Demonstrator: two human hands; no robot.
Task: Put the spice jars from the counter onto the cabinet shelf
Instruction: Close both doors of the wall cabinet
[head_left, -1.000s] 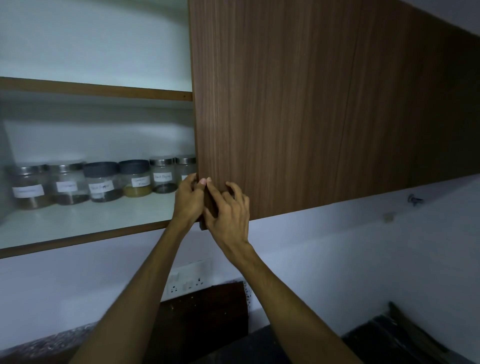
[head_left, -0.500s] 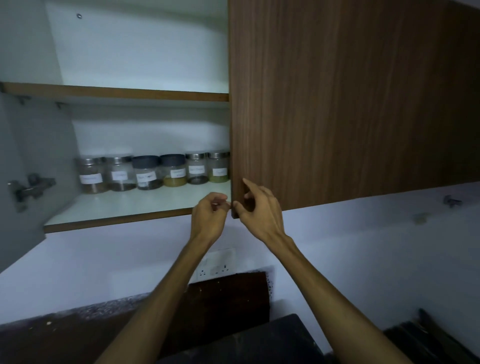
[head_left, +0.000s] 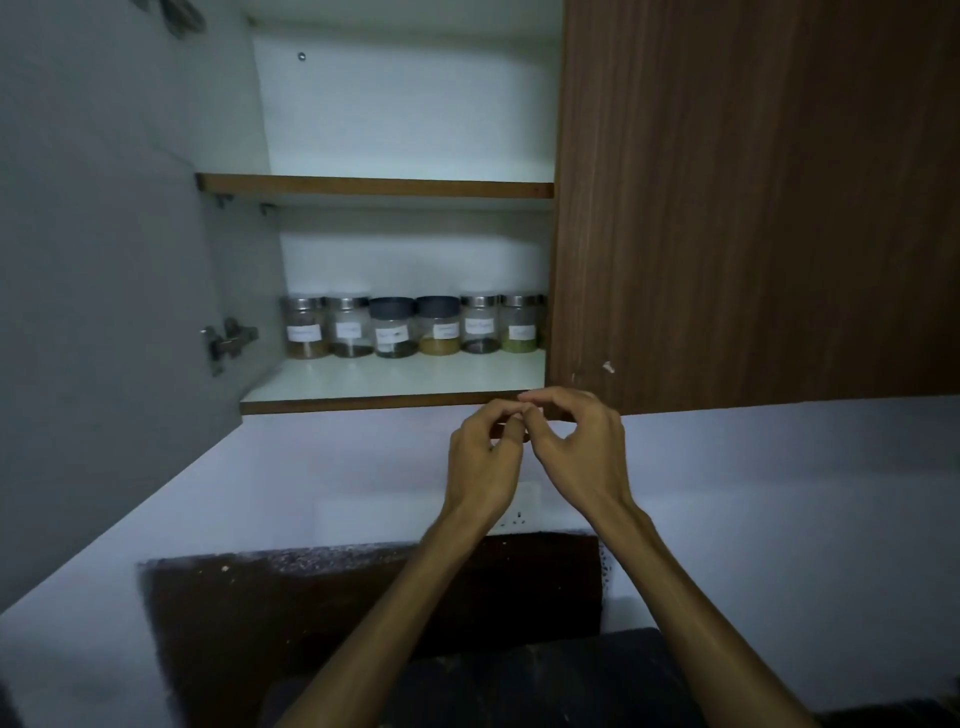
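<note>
Six spice jars (head_left: 413, 326) stand in a row running nine-to-three at the back of the lower cabinet shelf (head_left: 395, 384), at about eleven o'clock from both hands, left hand (head_left: 485, 460) nearer, right hand (head_left: 582, 447) alongside, both empty with fingers loosely curled.

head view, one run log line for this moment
spice jars: row on lower shelf | left hand: empty | right hand: empty | right door: shut
</note>
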